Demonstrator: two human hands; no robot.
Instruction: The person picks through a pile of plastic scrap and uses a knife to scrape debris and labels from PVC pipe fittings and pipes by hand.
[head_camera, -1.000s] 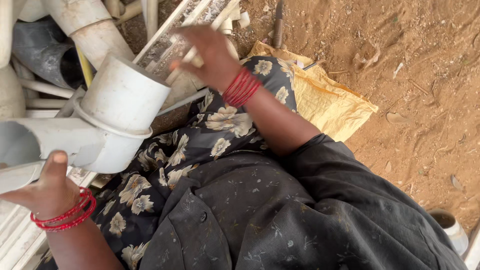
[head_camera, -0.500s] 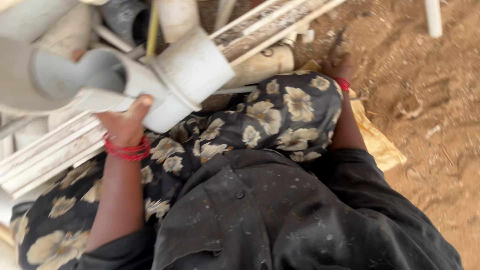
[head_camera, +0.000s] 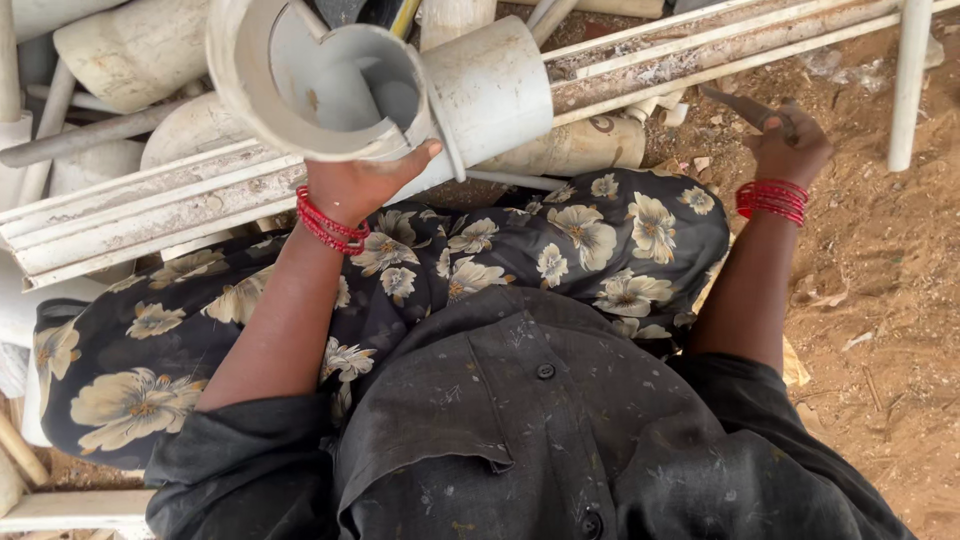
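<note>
My left hand (head_camera: 362, 181) grips the underside of a large white plastic pipe fitting (head_camera: 400, 90) with a wide open mouth, held over my lap. Red bangles circle that wrist. My right hand (head_camera: 790, 148), also with red bangles, is stretched out to the right over the dirt and is closed on a dark, thin blade-like tool (head_camera: 745, 105). My lap is covered by a dark floral cloth (head_camera: 560, 250).
A heap of white pipes (head_camera: 130, 50) and long white channel strips (head_camera: 150, 215) lies in front of my knees. A white pipe (head_camera: 910, 80) stands at the far right. Brown dirt ground (head_camera: 880, 300) spreads to the right.
The view shifted. My left hand has kept the fitting and turned its open mouth toward me. My right hand moved off the strips to the right and now holds a dark tool.
</note>
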